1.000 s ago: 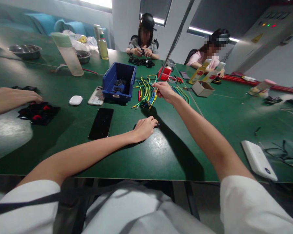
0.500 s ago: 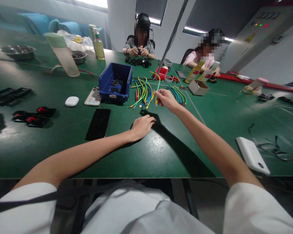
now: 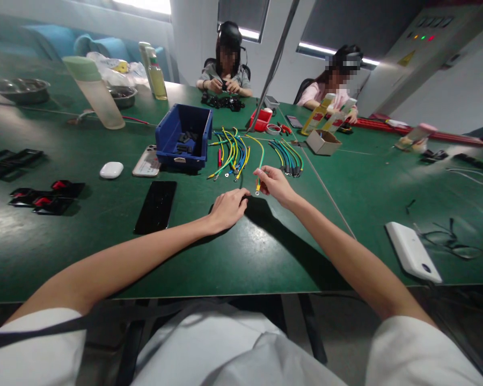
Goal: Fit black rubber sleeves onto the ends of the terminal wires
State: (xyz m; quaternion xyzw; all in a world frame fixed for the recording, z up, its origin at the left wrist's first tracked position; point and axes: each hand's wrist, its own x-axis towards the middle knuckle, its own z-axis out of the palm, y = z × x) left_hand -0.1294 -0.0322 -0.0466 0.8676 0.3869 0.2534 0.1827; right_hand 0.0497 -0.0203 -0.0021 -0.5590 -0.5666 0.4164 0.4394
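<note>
My right hand [image 3: 274,185] pinches one end of a yellow-green wire [image 3: 261,155] that arcs back toward a loose bundle of coloured wires [image 3: 229,153] on the green table [image 3: 265,252]. My left hand [image 3: 225,208] rests curled on the table over a small black part [image 3: 245,198], only partly visible. The two hands are a few centimetres apart. A second set of green and dark wires [image 3: 287,155] lies just right of the bundle.
A blue bin [image 3: 182,136] with black parts stands behind the wires. A black phone [image 3: 155,206], another phone [image 3: 146,162] and a white case [image 3: 111,170] lie left. Red-black parts [image 3: 44,195] are far left, a white power bank [image 3: 412,259] and glasses [image 3: 451,244] right. Two people sit opposite.
My right hand has drawn one yellow-green wire out of the bundle and pulled it back toward my left hand. Another person's hand at the far left is gone from view.
</note>
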